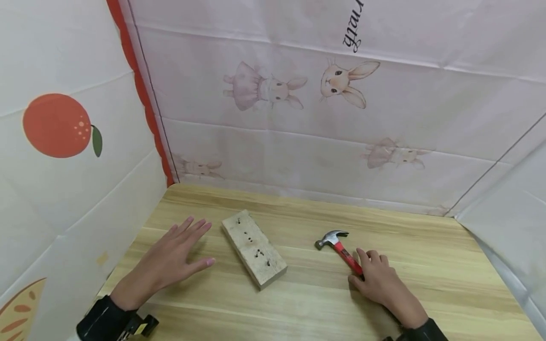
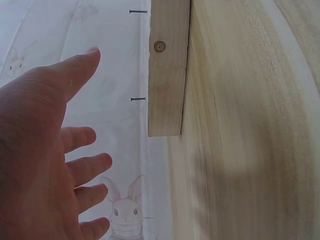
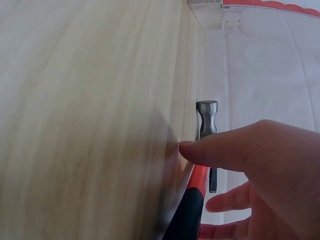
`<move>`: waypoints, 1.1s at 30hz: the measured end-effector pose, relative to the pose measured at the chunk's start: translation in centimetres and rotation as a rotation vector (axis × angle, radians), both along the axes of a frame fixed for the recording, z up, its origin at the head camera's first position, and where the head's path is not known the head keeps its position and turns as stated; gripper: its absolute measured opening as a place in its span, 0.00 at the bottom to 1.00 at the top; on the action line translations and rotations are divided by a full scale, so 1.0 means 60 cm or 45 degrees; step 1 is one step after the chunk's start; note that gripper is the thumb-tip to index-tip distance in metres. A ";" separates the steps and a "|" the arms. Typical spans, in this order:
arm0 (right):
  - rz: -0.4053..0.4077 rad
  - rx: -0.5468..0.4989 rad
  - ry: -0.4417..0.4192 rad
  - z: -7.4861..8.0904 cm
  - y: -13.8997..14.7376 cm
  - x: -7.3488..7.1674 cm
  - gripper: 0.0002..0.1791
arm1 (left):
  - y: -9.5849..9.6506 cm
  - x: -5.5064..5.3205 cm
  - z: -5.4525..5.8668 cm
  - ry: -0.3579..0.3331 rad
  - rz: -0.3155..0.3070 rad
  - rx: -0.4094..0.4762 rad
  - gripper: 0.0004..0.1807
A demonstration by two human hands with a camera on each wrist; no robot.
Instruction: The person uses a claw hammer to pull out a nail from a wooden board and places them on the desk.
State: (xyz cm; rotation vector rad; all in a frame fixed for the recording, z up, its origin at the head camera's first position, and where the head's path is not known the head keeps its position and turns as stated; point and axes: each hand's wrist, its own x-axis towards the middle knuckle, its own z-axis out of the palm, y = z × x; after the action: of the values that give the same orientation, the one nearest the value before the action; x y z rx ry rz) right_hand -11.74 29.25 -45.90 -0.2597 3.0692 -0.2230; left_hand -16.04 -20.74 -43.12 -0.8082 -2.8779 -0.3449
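Observation:
On the table lies a claw hammer (image 1: 345, 255) with a steel head and a red and black handle. My right hand (image 1: 379, 279) is over the lower handle. In the right wrist view its thumb (image 3: 220, 149) reaches down on the near side of the handle, and the fingers are above it, loosely bent and not wrapped round it. A pale wooden block (image 1: 254, 251) lies slanted left of the hammer, with nails and dark holes in its top; two nails (image 2: 138, 98) stick out in the left wrist view. My left hand (image 1: 175, 255), fingers spread, hovers beside the block without touching it.
The light wooden table (image 1: 307, 303) carries the block and hammer. Behind it hangs a pale cloth (image 1: 298, 156) printed with rabbits. At the left is a white sheet (image 1: 119, 199) with fruit prints, and a pale sheet (image 1: 512, 218) hangs at the right.

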 end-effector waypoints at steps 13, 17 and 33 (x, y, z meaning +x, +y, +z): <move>-0.108 -0.040 -0.127 0.004 -0.007 -0.002 0.14 | 0.003 0.002 -0.005 -0.015 -0.004 -0.009 0.47; -0.134 -0.064 -0.142 0.002 -0.008 -0.004 0.14 | 0.005 0.004 -0.004 -0.021 -0.004 0.001 0.46; -0.285 -0.027 0.024 -0.020 0.000 -0.010 0.13 | -0.001 0.008 -0.004 -0.031 -0.019 0.013 0.46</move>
State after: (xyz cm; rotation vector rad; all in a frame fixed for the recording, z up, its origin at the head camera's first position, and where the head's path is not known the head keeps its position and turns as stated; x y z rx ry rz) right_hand -12.32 29.24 -47.11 0.0823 3.1126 -0.2639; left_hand -15.53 -20.81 -43.34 -0.8303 -2.8913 -0.3739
